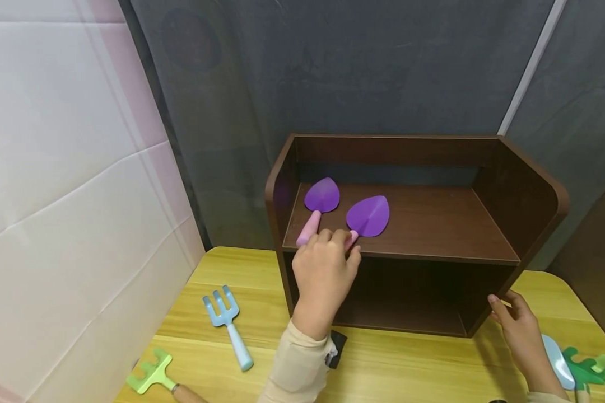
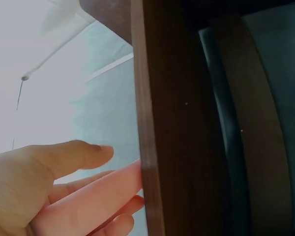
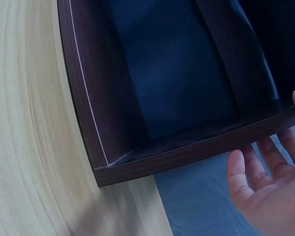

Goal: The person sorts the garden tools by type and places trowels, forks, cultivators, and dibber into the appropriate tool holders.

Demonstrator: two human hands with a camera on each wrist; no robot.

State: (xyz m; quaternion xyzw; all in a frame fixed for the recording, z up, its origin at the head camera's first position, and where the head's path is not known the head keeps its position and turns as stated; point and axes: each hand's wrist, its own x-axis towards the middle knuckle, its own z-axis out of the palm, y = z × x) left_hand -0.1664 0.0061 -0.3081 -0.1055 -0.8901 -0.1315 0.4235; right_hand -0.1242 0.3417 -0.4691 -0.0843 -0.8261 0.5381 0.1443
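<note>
A small dark brown two-tier shelf (image 1: 423,224) stands on the table. On its upper board lies a purple toy trowel (image 1: 322,196) with a pink handle. Beside it is a second purple trowel (image 1: 369,216), its blade over the board. My left hand (image 1: 325,271) holds this one by the pink handle (image 2: 96,199), which crosses the fingers below the thumb in the left wrist view. My right hand (image 1: 521,330) grips the shelf's right side panel, fingers on the outer face and thumb at the front edge; in the right wrist view its fingers (image 3: 258,172) touch the panel.
A light blue toy fork (image 1: 227,316) and a green rake (image 1: 153,374) with a brown handle lie at left on the yellow wooden table (image 1: 383,358). Near the right forearm are a light blue tool (image 1: 557,361) and green tools (image 1: 587,370). Grey cloth hangs behind the shelf.
</note>
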